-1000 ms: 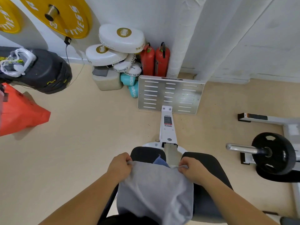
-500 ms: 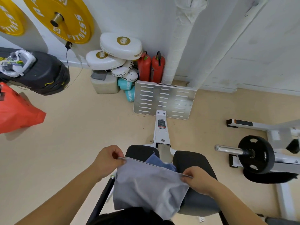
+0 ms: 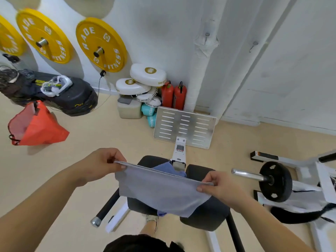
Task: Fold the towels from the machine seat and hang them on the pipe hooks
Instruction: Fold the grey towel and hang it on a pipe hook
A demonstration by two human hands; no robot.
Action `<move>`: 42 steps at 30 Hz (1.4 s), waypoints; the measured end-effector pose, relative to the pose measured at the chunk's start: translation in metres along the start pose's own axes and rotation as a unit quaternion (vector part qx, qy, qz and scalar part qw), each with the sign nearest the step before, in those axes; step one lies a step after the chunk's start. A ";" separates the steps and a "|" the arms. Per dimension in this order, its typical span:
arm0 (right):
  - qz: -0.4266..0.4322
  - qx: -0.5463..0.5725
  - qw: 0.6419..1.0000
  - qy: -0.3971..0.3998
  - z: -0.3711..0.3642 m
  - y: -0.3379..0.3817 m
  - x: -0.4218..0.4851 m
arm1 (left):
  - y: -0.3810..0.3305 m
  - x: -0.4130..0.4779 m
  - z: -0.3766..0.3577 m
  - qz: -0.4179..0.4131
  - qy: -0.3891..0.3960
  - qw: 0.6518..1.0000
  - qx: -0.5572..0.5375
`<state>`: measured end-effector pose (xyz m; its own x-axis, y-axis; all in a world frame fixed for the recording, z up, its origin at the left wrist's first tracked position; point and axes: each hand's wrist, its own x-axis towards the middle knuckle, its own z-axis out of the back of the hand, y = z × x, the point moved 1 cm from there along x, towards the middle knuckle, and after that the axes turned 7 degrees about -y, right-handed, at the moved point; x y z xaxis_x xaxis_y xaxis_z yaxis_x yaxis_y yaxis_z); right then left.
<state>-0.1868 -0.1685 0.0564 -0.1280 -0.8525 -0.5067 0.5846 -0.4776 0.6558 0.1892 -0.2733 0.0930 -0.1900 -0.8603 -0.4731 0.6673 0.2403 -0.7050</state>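
A grey towel (image 3: 160, 191) hangs doubled over, stretched tight between my hands above the black machine seat (image 3: 205, 213). My left hand (image 3: 101, 164) pinches its left top corner and my right hand (image 3: 220, 188) pinches its right top corner. A blue towel (image 3: 168, 169) lies crumpled on the seat behind the grey one, partly hidden by it. Two white wrapped pipes run up the wall; one hook (image 3: 206, 36) sticks out of the left pipe and another hook (image 3: 253, 46) out of the right pipe, both bare.
A metal footplate (image 3: 185, 127) stands ahead of the seat. Red extinguishers (image 3: 174, 95) and white pads (image 3: 145, 80) sit by the wall. A barbell with a black plate (image 3: 275, 181) lies at the right. An orange bag (image 3: 36, 126) and yellow wall plates (image 3: 101, 45) are at the left.
Both hands lifted the grey towel off the seat and pulled its top edge taut. The view tilted up, bringing the pipe hooks into sight.
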 end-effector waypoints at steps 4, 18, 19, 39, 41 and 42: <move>0.022 0.033 0.998 -0.049 0.022 0.000 -0.029 | -0.014 -0.035 -0.004 -0.037 -0.009 0.999 -0.023; 0.059 0.106 0.988 -0.097 0.049 0.001 -0.060 | -0.047 -0.051 -0.018 -0.100 -0.221 0.964 -0.112; 0.061 0.121 0.983 -0.123 0.053 0.007 -0.058 | -0.051 -0.048 -0.015 -0.100 -0.236 0.960 -0.115; -0.019 -0.037 0.998 -0.054 -0.039 -0.049 -0.066 | 0.066 -0.073 -0.081 0.016 -0.118 0.993 -0.011; -0.033 -0.073 0.997 -0.008 -0.056 -0.062 -0.066 | 0.085 -0.078 -0.094 0.040 -0.106 0.993 -0.013; -0.037 -0.083 0.996 0.010 -0.063 -0.067 -0.065 | 0.091 -0.079 -0.098 0.049 -0.104 0.993 -0.014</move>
<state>-0.1672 -0.0675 0.0108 -0.1602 -0.8107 -0.5632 0.6984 -0.4963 0.5157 0.1941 -0.1391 0.0144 0.0300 -0.9061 -0.4221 0.6536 0.3373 -0.6775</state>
